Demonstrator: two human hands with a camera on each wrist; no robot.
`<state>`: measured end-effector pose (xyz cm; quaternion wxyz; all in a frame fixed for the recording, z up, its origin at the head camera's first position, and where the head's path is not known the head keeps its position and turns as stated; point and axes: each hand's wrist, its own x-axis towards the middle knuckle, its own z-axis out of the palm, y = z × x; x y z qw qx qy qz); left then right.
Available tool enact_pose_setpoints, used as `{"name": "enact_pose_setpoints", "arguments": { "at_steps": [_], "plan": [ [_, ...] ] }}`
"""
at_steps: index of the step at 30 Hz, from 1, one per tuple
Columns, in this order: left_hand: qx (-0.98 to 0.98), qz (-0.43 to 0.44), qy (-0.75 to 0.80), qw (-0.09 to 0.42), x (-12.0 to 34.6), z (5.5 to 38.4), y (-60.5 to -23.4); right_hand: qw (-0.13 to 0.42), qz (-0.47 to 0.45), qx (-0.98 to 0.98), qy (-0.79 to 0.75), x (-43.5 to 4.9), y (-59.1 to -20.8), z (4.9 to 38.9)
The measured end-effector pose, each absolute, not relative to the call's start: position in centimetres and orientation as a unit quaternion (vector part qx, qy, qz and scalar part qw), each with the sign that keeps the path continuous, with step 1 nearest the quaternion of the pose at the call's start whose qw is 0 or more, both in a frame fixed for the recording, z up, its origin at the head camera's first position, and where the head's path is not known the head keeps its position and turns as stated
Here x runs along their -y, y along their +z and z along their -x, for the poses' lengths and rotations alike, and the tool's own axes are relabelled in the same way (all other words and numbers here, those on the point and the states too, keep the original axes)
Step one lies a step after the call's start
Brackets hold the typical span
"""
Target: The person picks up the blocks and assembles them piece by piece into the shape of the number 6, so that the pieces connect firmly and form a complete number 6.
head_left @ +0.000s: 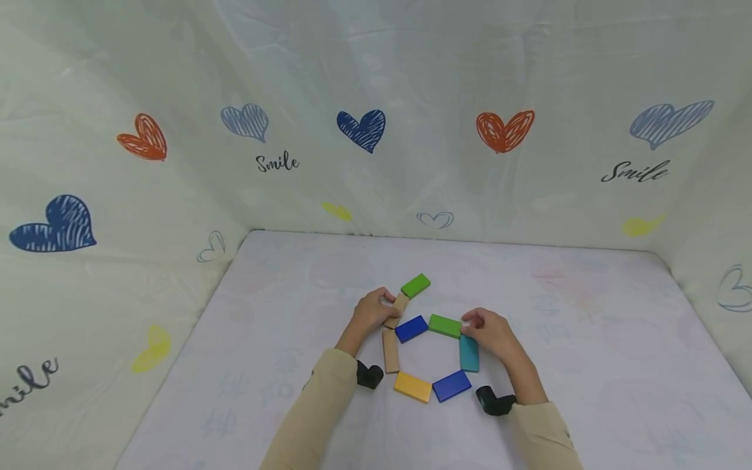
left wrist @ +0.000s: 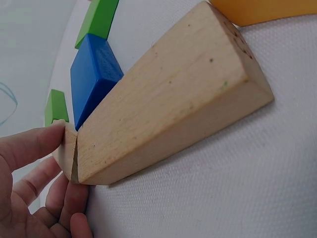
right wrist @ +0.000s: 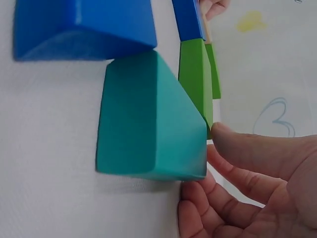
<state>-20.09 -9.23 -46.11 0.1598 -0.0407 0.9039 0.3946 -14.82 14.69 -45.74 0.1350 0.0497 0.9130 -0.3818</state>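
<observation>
Several rectangular blocks lie in a ring on the white table. My left hand (head_left: 371, 311) pinches a plain wooden block (head_left: 401, 305) at the ring's upper left, thumb on one side and fingers on the other. Its lower end meets a second wooden block (left wrist: 163, 99) and lies beside a blue block (head_left: 412, 329); a green block (head_left: 416, 286) touches its upper end. My right hand (head_left: 489, 333) is at the ring's upper right. Its thumb and index finger pinch the end corner of another green block (right wrist: 194, 74), its other curled fingers close to the teal block (right wrist: 131, 119).
A yellow-orange block (head_left: 413, 386) and another blue block (head_left: 452, 386) form the ring's near side. Behind the table (head_left: 282, 274) hangs a pale sheet (head_left: 423, 78) printed with hearts. Black wrist devices (head_left: 495, 401) sit at both sleeves, near the blocks.
</observation>
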Motion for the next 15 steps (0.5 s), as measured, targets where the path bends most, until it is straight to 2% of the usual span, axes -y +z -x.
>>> {"name": "enact_pose_setpoints", "arguments": {
  "at_steps": [15],
  "plan": [
    [-0.903,0.044,0.397,0.158,9.26,20.07,-46.13,0.131,-0.058,-0.91,-0.388,-14.42,-46.13,14.39]
  ]
}}
